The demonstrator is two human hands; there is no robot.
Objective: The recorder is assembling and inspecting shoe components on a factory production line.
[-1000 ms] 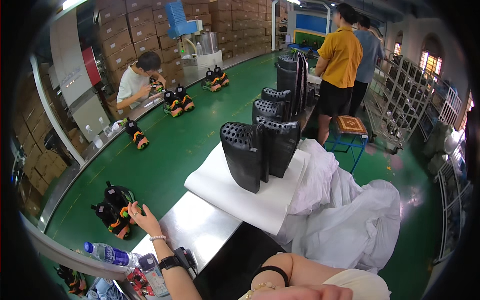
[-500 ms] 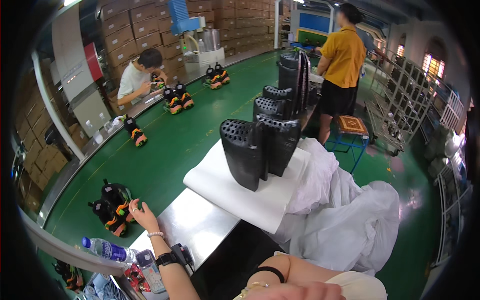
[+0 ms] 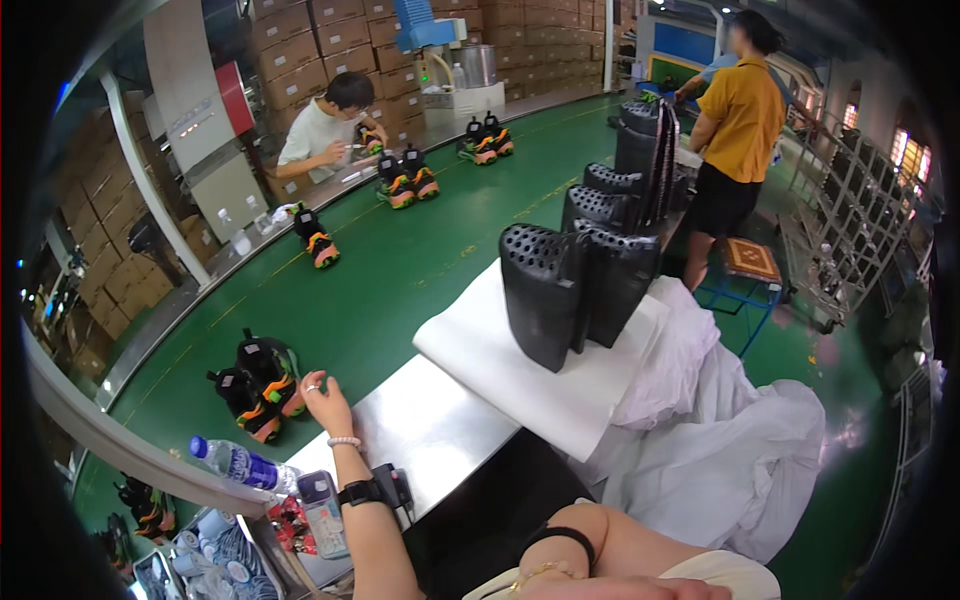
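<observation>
My left hand (image 3: 328,405) is raised beside a pair of black sneakers (image 3: 262,375) with orange and green soles, on the green conveyor belt (image 3: 375,330). Its fingers are loosely bent and apart, with nothing in them. Whether a fingertip touches the nearer shoe is unclear. At the lower edge, my right hand (image 3: 655,590) shows only in part, close to my body. Its fingers are mostly cut off by the picture's edge. Black boot-shaped forms (image 3: 548,290) with perforated tops stand upright on a white sheet (image 3: 520,365), right of my left hand.
A water bottle (image 3: 238,462), a phone (image 3: 322,515) and red wrappers (image 3: 290,525) lie near my left forearm. White plastic bags (image 3: 720,470) are heaped at right. Across the belt a seated person (image 3: 325,135) handles a shoe. Another in yellow (image 3: 740,110) stands by a stool (image 3: 750,260).
The whole scene has shifted to the right in the picture as the view turned. My left hand stays beside the same sneakers, its fingers slightly more bent.
</observation>
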